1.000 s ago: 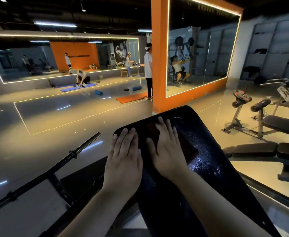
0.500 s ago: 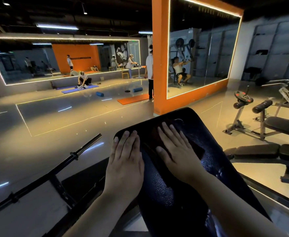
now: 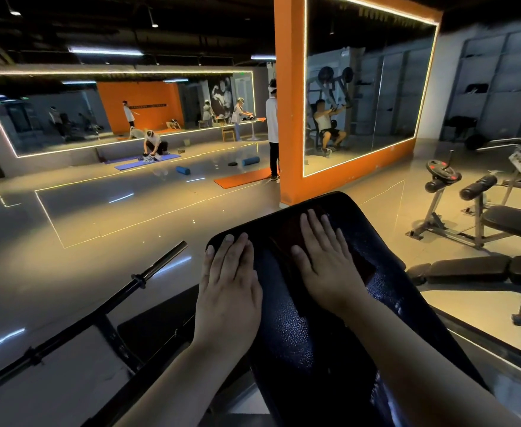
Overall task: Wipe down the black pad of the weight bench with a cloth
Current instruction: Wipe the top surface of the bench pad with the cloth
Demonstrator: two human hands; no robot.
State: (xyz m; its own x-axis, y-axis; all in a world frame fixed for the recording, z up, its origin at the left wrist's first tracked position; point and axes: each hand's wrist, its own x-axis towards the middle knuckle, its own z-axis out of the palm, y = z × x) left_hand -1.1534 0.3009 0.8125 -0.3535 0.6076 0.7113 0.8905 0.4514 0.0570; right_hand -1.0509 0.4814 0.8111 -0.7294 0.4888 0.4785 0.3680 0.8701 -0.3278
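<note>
**Item: black pad (image 3: 299,334), weight bench.** It is tilted and fills the lower centre of the head view, with its rounded far end pointing toward the orange pillar (image 3: 290,118).

**Cloth (image 3: 359,261).** A dark, reddish cloth is spread flat near the far end of the pad and mostly covered. Its outline is hard to tell from the pad.

**Right hand (image 3: 327,266).** It is laid flat on the cloth with fingers straight and together. Nothing is clenched; the cloth is pressed, not gripped. Compared with a second ago, hand and cloth are shifted from the middle of the pad's far end toward its right edge.

**Left hand (image 3: 227,288).** It is laid flat at the pad's far left corner, fingers extended, holding nothing. Its place is unchanged.

**Assessment.** One sideways stroke across the far end is judged under way, with the pad steadied at its left edge. Glossy patches are noted along the right edge. The near length of the pad is judged not yet wiped.

**Adjacent.** A barbell (image 3: 160,263) lies off the left edge.
</note>
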